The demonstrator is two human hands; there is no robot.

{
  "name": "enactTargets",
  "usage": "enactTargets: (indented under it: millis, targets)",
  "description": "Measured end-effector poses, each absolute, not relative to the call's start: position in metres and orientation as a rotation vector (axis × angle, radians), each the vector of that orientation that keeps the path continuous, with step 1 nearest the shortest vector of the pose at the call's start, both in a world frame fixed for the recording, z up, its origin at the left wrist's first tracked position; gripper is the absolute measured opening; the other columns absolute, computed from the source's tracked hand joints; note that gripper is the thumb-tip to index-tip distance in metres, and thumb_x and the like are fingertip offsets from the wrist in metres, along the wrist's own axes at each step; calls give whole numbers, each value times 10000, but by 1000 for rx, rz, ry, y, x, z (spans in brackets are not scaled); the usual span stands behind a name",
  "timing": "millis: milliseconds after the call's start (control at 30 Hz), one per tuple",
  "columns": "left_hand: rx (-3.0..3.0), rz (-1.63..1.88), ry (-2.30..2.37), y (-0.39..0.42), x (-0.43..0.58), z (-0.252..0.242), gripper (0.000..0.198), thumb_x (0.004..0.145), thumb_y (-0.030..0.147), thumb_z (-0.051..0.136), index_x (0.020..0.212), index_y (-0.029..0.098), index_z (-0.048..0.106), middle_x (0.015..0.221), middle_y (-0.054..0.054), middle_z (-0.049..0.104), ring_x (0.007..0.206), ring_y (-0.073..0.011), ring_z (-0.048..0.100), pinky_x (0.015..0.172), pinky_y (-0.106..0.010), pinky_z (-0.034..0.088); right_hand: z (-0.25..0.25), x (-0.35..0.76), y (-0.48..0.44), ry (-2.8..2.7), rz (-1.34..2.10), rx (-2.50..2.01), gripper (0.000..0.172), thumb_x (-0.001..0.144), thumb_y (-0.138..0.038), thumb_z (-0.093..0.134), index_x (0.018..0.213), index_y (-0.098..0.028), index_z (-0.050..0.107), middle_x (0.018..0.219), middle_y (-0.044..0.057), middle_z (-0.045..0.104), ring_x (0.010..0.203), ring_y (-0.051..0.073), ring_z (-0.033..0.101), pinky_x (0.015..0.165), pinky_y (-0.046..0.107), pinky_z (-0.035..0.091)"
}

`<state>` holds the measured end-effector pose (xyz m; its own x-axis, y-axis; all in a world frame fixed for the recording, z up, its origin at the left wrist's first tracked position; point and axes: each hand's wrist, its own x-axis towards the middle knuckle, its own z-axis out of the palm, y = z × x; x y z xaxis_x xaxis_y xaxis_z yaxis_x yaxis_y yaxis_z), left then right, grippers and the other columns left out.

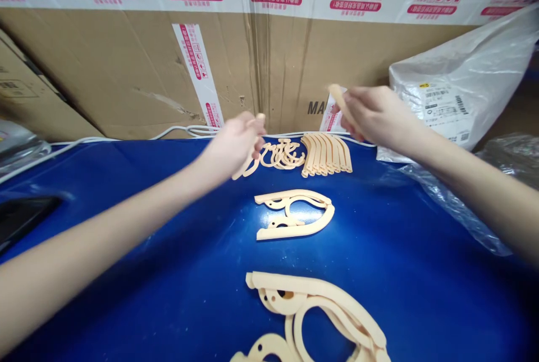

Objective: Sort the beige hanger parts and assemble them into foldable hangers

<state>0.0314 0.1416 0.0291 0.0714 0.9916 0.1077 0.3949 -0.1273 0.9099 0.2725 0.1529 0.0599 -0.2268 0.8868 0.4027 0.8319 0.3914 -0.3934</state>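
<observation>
Blurred a little, my right hand (370, 109) is raised above the back of the table, closed around a beige plastic hanger arm (339, 97). My left hand (238, 146) is closed too, level with the loose parts, and the pale end of a beige plastic piece (261, 118) shows at its fingertips; the rest is hidden. Between the hands lie a heap of beige hooks (282, 154) and a row of curved hanger arms (326, 154). Closer to me rest a folded beige hanger (311, 230) and more folded hangers (311, 283) at the bottom edge.
A large taped cardboard box (286, 59) walls off the back of the blue tabletop (168, 283). A white cable (185, 131) runs along its base. A white plastic mailer bag (446, 92) stands at right with clear wrap. A dark flat object (25, 219) lies at left.
</observation>
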Motion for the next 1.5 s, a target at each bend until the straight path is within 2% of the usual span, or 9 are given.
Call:
enactTargets:
  millis: [100, 233, 467, 633, 767, 1033, 1267, 1433, 1500]
  targets:
    - [1599, 908, 1499, 168, -9, 39, 196, 888, 195, 520, 742, 153, 644, 782, -64, 626, 686, -145, 536, 569, -236, 446, 66, 291, 165, -1968, 36, -1444, 333, 1005, -260, 388, 916, -133, 682, 569, -10, 497, 509, 103, 430, 563, 285, 332]
    - [1645, 789, 1586, 194, -48, 32, 188, 797, 291, 665, 844, 125, 740, 748, -53, 671, 655, -130, 479, 551, -223, 341, 53, 313, 174, -1948, -54, -1421, 186, 923, -272, 568, 973, -129, 676, 786, 63, 662, 668, 126, 553, 622, 274, 392]
    - [1870, 837, 1776, 198, -56, 6, 257, 691, 379, 764, 670, 171, 614, 563, 32, 579, 629, -126, 443, 582, -263, 257, 5, 341, 172, -2191, -277, -1235, 162, 904, -311, 587, 926, -170, 664, 971, 113, 711, 851, 226, 662, 745, 345, 500]
    - [2098, 920, 1809, 173, -34, 17, 300, 757, 487, 679, 783, 213, 562, 682, 36, 587, 679, -143, 459, 607, -283, 249, -16, 343, 170, -2411, -371, -1145, 184, 937, -240, 501, 993, -187, 668, 1062, 108, 686, 998, 276, 665, 808, 397, 531]
    - [2332, 669, 1539, 135, -5, 22, 268, 851, 481, 557, 851, 217, 605, 630, 34, 541, 592, -146, 463, 578, -278, 301, -22, 345, 168, -2491, -357, -1113, 220, 946, -210, 481, 1040, -188, 679, 1102, 108, 669, 983, 273, 677, 794, 402, 554]
    - [2422, 156, 1349, 97, 4, 13, 430, 864, 594, 550, 1145, 277, 625, 1167, -27, 660, 1062, -251, 592, 856, -355, 429, -29, 348, 170, -2468, -204, -1088, 258, 954, -212, 458, 1098, -193, 672, 1112, 99, 684, 978, 245, 683, 863, 402, 553]
    - [2208, 247, 1288, 103, 6, 0, 350, 798, 461, 621, 1049, 220, 655, 890, -23, 673, 803, -205, 610, 683, -301, 425, -10, 320, 142, -2386, -110, -1089, 238, 952, -241, 462, 1048, -212, 678, 1050, 98, 700, 970, 255, 671, 833, 413, 532]
    - [1908, 298, 1166, 111, 18, 10, 262, 745, 456, 648, 781, 198, 666, 726, 8, 628, 678, -162, 548, 594, -259, 387, 0, 268, 114, -2515, 223, -954, 285, 966, -393, 531, 1154, -225, 664, 1155, 83, 694, 1099, 246, 631, 927, 391, 488]
    - [1811, 407, 1221, 112, 24, 17, 238, 753, 431, 652, 774, 195, 673, 717, 15, 611, 657, -141, 514, 575, -246, 355, 4, 254, 115, -2489, 368, -925, 264, 972, -392, 526, 1067, -211, 692, 1010, 59, 725, 931, 206, 668, 806, 328, 501]
